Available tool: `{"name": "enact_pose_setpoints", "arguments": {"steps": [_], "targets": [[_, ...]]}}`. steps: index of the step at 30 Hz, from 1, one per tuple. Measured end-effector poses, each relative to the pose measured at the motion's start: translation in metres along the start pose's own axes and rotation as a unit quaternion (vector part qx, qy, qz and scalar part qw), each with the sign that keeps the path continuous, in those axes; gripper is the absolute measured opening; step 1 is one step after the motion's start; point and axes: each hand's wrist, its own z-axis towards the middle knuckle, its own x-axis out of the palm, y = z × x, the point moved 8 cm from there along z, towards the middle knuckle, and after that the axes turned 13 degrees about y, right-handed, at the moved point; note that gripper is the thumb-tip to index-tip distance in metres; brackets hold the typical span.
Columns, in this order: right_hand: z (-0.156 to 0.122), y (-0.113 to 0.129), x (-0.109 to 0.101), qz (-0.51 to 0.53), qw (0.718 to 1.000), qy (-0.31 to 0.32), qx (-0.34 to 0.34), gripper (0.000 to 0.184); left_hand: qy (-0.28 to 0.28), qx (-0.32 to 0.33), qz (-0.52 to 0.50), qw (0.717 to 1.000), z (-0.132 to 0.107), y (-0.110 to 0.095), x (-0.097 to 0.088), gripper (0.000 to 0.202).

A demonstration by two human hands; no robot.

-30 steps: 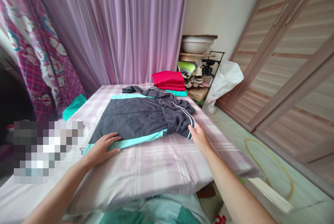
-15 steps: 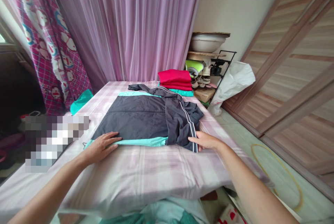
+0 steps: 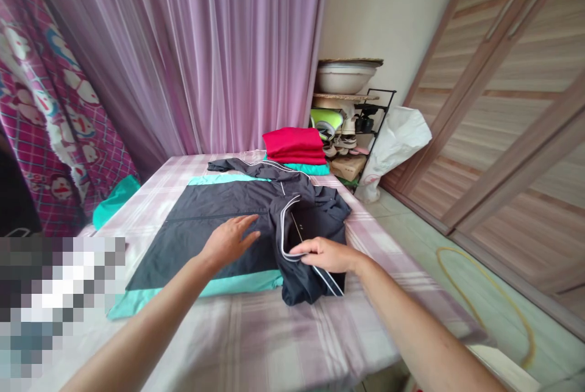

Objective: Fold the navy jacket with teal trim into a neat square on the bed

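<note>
A dark jacket [image 3: 205, 203] with turquoise edges lies spread on the checked bedsheet [image 3: 256, 331]. My right hand [image 3: 324, 253] pinches its near sleeve [image 3: 286, 227] by the white-striped part, which is lifted and folded back toward the jacket's body. Over the middle of the jacket is my left hand [image 3: 231, 238], fingers stretched out and holding nothing; whether it touches the cloth I cannot tell. The far sleeve [image 3: 247, 165], also white-striped, stretches along the far side of the jacket.
Folded red clothes [image 3: 292, 145] rest on a turquoise one [image 3: 308, 169] at the bed's far right corner. Beyond stands a rack with shoes [image 3: 347, 141] and a white basin [image 3: 345, 78]. A white bag [image 3: 395, 136] leans near the wooden wardrobe [image 3: 493, 99].
My right hand has drawn the near sleeve up and leftward over the jacket. My left hand has left the lower edge and moved right, above the jacket's middle. The view has shifted.
</note>
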Motion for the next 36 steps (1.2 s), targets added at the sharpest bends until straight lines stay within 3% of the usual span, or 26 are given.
{"name": "enact_pose_setpoints", "arguments": {"steps": [3, 6, 8, 10, 13, 16, 19, 21, 23, 24, 27, 31, 33, 36], "targets": [[-0.005, 0.002, 0.020, 0.008, 0.997, 0.079, 0.015, 0.041, -0.021, 0.041, 0.059, 0.997, 0.040, -0.016, 0.008, 0.066], [-0.013, 0.001, 0.034, 0.012, 0.991, 0.133, 0.017, 0.041, 0.011, 0.130, 0.108, 0.986, 0.066, -0.035, 0.022, 0.080], [-0.020, -0.002, 0.038, 0.021, 0.987, 0.156, 0.020, 0.041, 0.050, 0.181, 0.126, 0.974, 0.072, -0.044, 0.027, 0.069], [-0.031, -0.006, 0.028, 0.051, 0.988, 0.141, 0.026, 0.050, 0.089, 0.196, 0.131, 0.968, 0.071, -0.042, 0.023, 0.054], [-0.056, -0.020, -0.004, 0.052, 0.995, 0.068, 0.043, 0.061, 0.125, 0.142, 0.122, 0.974, 0.060, -0.013, 0.000, 0.054], [-0.079, -0.038, -0.035, -0.091, 0.992, -0.031, 0.080, 0.054, 0.124, 0.062, 0.126, 0.982, 0.043, 0.035, -0.033, 0.055], [-0.086, -0.054, -0.042, -0.208, 0.968, -0.081, 0.118, 0.055, 0.103, 0.006, 0.140, 0.985, 0.027, 0.082, -0.061, 0.048], [-0.081, -0.059, -0.040, -0.232, 0.960, -0.108, 0.110, 0.041, 0.075, -0.034, 0.141, 0.987, 0.020, 0.107, -0.077, 0.041], [-0.076, -0.061, -0.043, -0.226, 0.958, -0.149, 0.091, 0.023, 0.045, -0.075, 0.139, 0.986, 0.016, 0.121, -0.093, 0.037], [-0.074, -0.064, -0.046, -0.212, 0.959, -0.167, 0.090, 0.022, 0.029, -0.103, 0.141, 0.984, 0.014, 0.124, -0.103, 0.036], [-0.068, -0.078, -0.057, -0.135, 0.966, -0.193, 0.109, 0.033, -0.023, -0.190, 0.161, 0.968, 0.013, 0.114, -0.137, 0.042], [-0.062, -0.085, -0.065, -0.075, 0.970, -0.197, 0.124, 0.030, -0.100, -0.177, 0.180, 0.962, 0.035, 0.069, -0.172, 0.038], [-0.061, -0.081, -0.063, -0.096, 0.968, -0.184, 0.139, 0.026, -0.109, -0.136, 0.183, 0.968, 0.052, 0.051, -0.171, 0.036], [-0.065, -0.068, -0.054, -0.131, 0.974, -0.130, 0.132, 0.022, -0.086, -0.123, 0.198, 0.969, 0.069, 0.041, -0.146, 0.046]]}}
